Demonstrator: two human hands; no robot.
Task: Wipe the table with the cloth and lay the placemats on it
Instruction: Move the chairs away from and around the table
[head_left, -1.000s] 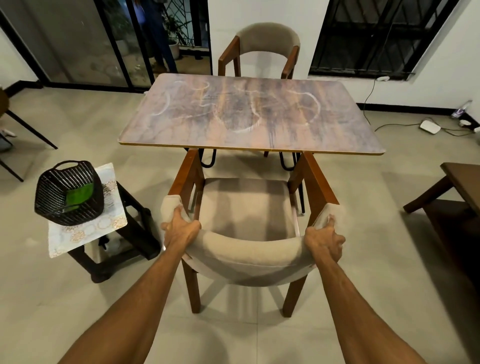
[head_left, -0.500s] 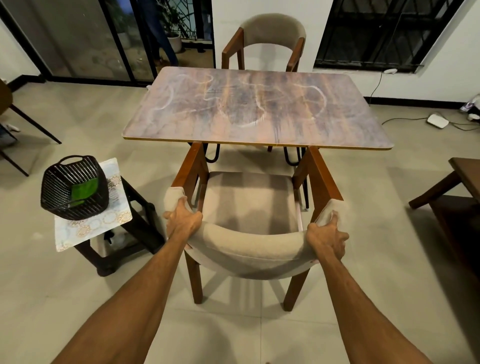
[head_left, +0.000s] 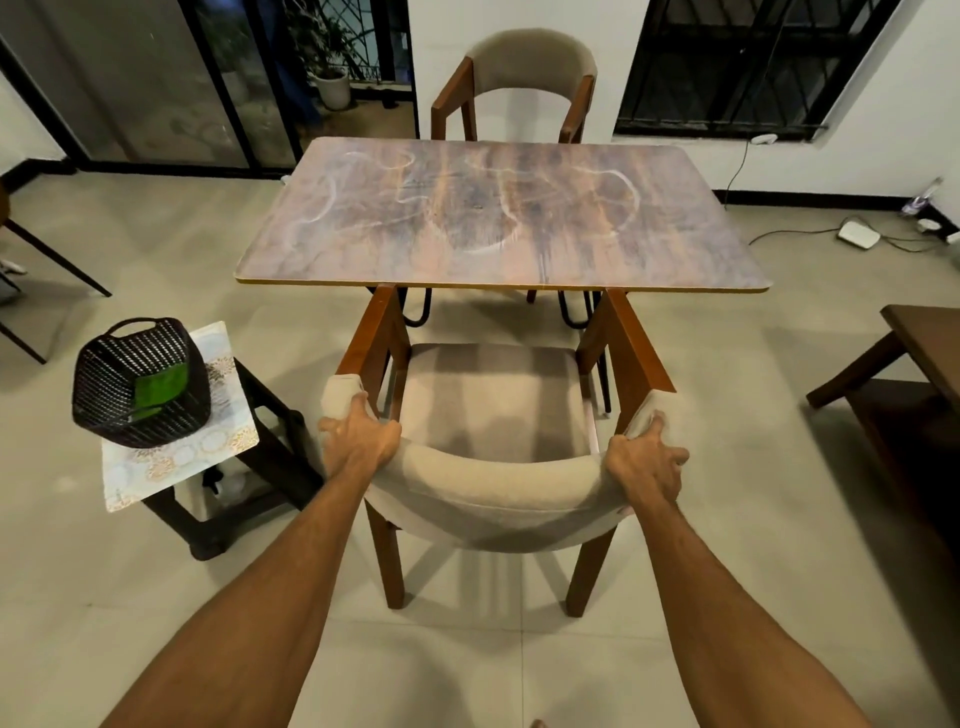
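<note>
Left grip (head_left: 361, 436) and right grip (head_left: 647, 465) each curl round one end of the chair's (head_left: 493, 488) padded backrest, at the near edge of the surface (head_left: 498, 223), which is streaked with pale smears. The green cloth (head_left: 161, 387) lies in a black basket (head_left: 119, 374) on a patterned placemat (head_left: 176, 462) atop a stool (head_left: 280, 452), left of the chair.

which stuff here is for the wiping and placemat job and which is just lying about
For the job: table, green cloth in the basket, placemat under the basket.
Just about: near chair gripped by left hand and right hand, far chair, stool, white box on the floor.
</note>
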